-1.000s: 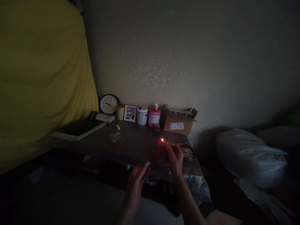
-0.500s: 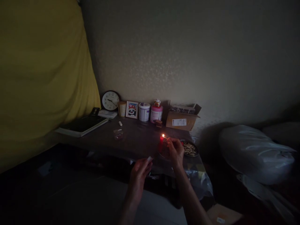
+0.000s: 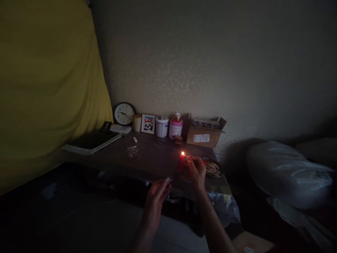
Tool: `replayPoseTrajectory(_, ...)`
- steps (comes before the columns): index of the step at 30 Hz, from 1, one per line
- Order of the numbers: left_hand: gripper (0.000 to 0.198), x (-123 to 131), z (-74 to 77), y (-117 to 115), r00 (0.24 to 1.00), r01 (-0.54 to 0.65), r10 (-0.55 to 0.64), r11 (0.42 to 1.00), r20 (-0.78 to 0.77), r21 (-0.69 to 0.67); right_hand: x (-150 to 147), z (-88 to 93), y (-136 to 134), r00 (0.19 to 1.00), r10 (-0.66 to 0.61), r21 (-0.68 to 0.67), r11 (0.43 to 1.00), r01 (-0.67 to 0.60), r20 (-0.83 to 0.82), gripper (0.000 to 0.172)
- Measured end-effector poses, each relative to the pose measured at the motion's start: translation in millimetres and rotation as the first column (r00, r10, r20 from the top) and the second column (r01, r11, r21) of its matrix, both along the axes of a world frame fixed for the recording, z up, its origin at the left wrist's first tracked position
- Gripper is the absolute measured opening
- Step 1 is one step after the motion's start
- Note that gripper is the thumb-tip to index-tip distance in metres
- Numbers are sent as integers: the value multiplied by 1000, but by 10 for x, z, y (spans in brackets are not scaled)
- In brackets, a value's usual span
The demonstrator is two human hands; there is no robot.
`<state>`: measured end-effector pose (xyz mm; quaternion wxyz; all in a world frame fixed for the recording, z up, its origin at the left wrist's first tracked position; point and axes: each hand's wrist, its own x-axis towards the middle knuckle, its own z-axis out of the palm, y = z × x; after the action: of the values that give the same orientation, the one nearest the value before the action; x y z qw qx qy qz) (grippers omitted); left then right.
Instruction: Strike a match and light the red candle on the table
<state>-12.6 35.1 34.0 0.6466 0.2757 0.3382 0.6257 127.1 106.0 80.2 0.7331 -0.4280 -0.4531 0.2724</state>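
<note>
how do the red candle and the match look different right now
The candle is red and thick, the match pale and thin. The candle stands upright, while the match slants, pinched in the right hand. Both have an end at the small flame; whether the candle itself is lit, I can't tell.

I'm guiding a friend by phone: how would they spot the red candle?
Start at the dark table by the wall. Toward its right end, left of the matches, the candle stands beside the right hand. Only it stands slim and red beneath a flame.

clock (image 3: 124,113) and panda picture (image 3: 148,124) suggest a home.
</note>
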Motion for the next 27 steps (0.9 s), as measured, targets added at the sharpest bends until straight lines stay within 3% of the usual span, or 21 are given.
replayPoseTrajectory(27, 31, 1, -19, 13, 1000, -11, 11, 1000, 7, -6, 4, 4, -15, 996, -60, -24, 998, 62, 60, 14)
